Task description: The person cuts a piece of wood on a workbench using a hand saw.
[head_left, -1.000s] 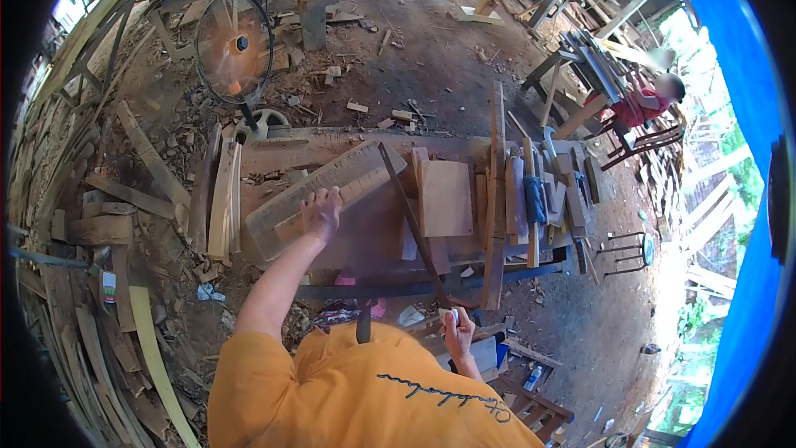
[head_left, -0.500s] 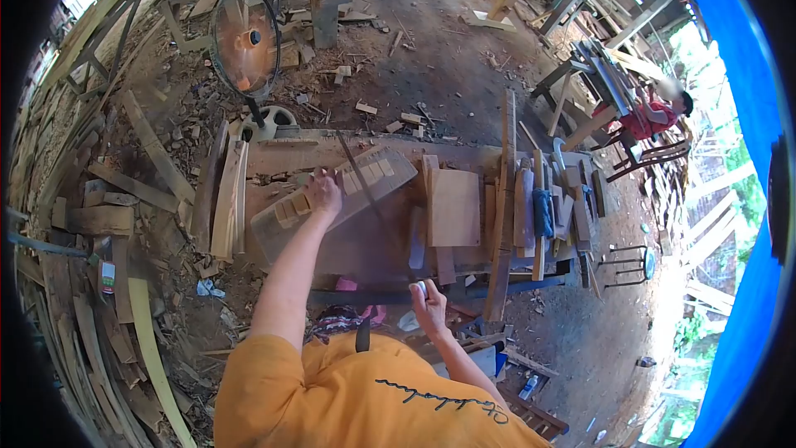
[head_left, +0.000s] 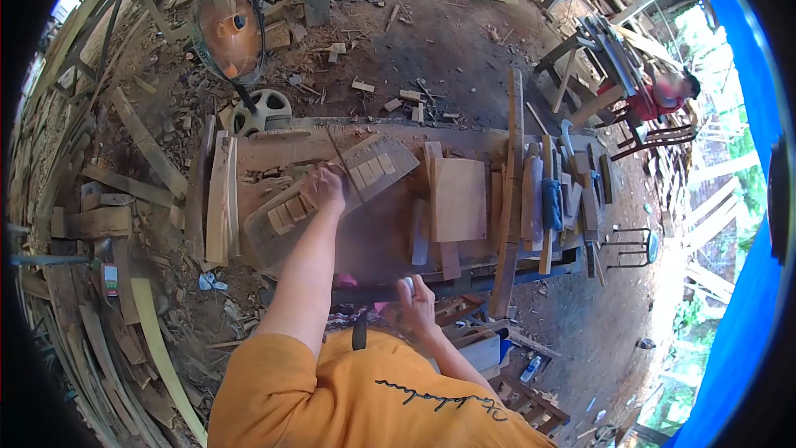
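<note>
Right hand: the right hand (head_left: 414, 303), nearest the orange shirt, has its fingers curled tight around the pale handle of a long thin-bladed handsaw (head_left: 352, 187); the handle is mostly hidden in the fist.
Saw blade: motion-blurred, it runs up from the fist and crosses the notched workpiece; its teeth cannot be made out.
Left hand: the left hand (head_left: 323, 187) presses down on a long pale wooden piece with a row of square notches (head_left: 332, 195); fingers look bent over it, their spread unclear.
Workpiece: lies slantwise on the rough wooden workbench (head_left: 282, 145), left of a flat square board (head_left: 458, 199).
Far: a person in red (head_left: 659, 99), partly hidden by timber.
</note>
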A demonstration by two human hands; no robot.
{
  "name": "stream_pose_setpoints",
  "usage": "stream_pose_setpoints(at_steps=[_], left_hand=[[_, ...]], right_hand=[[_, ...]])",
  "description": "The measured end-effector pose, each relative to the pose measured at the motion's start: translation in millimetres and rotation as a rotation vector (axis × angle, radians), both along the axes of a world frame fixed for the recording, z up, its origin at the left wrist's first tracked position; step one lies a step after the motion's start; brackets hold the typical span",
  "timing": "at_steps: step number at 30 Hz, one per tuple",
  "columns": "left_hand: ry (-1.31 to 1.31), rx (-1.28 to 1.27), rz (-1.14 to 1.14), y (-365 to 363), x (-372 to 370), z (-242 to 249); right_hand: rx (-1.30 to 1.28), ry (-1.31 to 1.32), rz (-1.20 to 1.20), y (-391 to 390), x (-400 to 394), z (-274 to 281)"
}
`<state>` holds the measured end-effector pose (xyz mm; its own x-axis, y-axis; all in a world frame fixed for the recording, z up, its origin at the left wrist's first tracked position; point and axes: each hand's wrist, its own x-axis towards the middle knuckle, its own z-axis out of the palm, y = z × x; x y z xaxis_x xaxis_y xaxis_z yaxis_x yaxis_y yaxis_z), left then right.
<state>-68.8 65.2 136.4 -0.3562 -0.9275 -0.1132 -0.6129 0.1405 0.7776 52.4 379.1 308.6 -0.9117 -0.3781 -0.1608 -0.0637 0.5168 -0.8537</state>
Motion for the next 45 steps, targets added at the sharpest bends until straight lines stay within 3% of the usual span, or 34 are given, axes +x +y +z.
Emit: stream_pose_setpoints(at_steps=[2,3,5,8,15,18,21,24,26,28,30,32,35,38,42,45], left_hand=[[-0.439,-0.483,-0.042,1.9,-5.3,-14.6],[-0.447,-0.481,-0.044,1.4,-3.3,-22.9],[-0.486,-0.268,-0.098,7.8,6.1,26.2],[-0.473,-0.155,-0.143,4.2,9.8,25.5],[-0.6,-0.022,-0.063,7.4,0.3,59.1],[-0.614,-0.024,-0.136,6.5,2.5,57.1],[-0.543,-0.254,-0.139,15.9,16.3,29.6],[-0.405,-0.259,-0.113,17.6,8.6,81.1],[-0.602,-0.009,-0.15,16.1,-1.9,124.4],[-0.536,-0.06,-0.142,16.1,-0.3,113.0],[-0.482,-0.113,-0.11,11.1,8.9,74.5],[-0.467,-0.225,-0.016,3.3,9.7,18.0],[-0.461,-0.454,-0.109,15.3,9.9,66.5],[-0.521,-0.399,-0.124,8.6,7.9,73.4],[-0.626,-0.243,-0.132,8.5,3.7,61.4],[-0.483,-0.235,0.001,9.5,8.1,36.4]], right_hand=[[0.014,0.024,0.025,-5.8,-3.6,-2.2],[0.029,0.04,0.03,-13.0,-8.2,-7.4],[0.051,0.043,0.031,-43.7,-26.6,-1.7],[0.018,0.074,0.037,-78.3,-47.5,-15.4],[0.05,0.067,0.099,-7.2,-9.1,7.8],[0.059,0.016,0.085,-18.3,-18.1,-2.6],[0.07,-0.013,0.071,-79.5,-50.2,-2.1],[0.021,0.064,0.092,-92.0,-61.3,-3.3],[0.033,-0.023,0.083,-56.9,-42.6,13.8],[0.14,0.161,0.215,-4.5,-12.0,-12.2],[0.122,-0.046,0.11,2.4,-6.6,19.5],[0.091,0.005,0.113,-21.6,-20.1,11.6],[0.07,0.096,0.116,-89.7,-61.9,-4.9],[0.006,0.113,0.129,-95.1,-66.5,2.8],[0.058,-0.009,0.106,-13.0,-17.6,17.9],[0.095,-0.02,0.129,-1.6,-11.2,24.3]])
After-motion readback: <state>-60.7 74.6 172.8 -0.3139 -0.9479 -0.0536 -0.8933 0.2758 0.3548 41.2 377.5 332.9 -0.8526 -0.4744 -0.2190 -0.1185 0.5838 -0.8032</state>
